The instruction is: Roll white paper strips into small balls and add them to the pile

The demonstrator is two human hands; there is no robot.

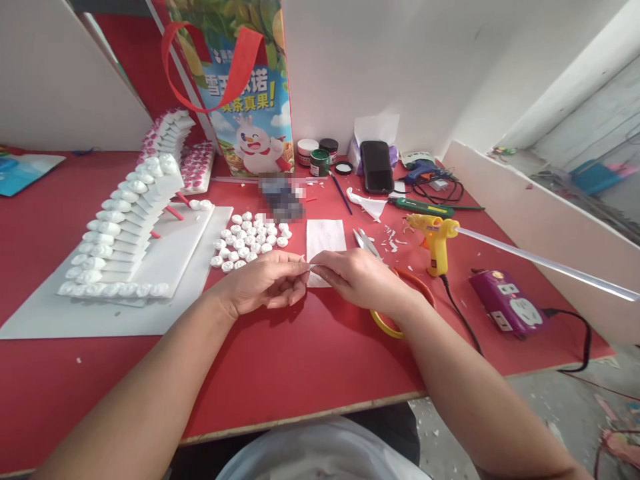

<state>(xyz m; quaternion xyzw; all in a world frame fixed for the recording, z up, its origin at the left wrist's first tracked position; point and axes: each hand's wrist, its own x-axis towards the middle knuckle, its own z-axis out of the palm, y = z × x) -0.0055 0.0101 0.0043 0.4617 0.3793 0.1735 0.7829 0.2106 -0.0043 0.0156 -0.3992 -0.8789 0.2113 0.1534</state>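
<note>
My left hand [273, 280] and my right hand [357, 277] meet over the middle of the table, both closed in a pinch. Between the fingertips shows a tiny bit of a thin white piece of paper [310, 266]; most of it is covered by the fingers. Just beyond them lies a white paper sheet [326, 235], its near part beneath the right fingers. Several rolled white rosettes [243, 248] are gathered beside my left hand. Scissors [367, 243] with orange and yellow handles [387, 325] rest partly under my right wrist.
Left, a white stepped model [135, 227] edged with rosettes stands on a white board [200, 267]. A yellow glue gun [434, 240] with a long clear stick and a purple box [507, 301] are on the right. Behind are a phone [377, 167], paint jars [320, 162] and a large bag [250, 100].
</note>
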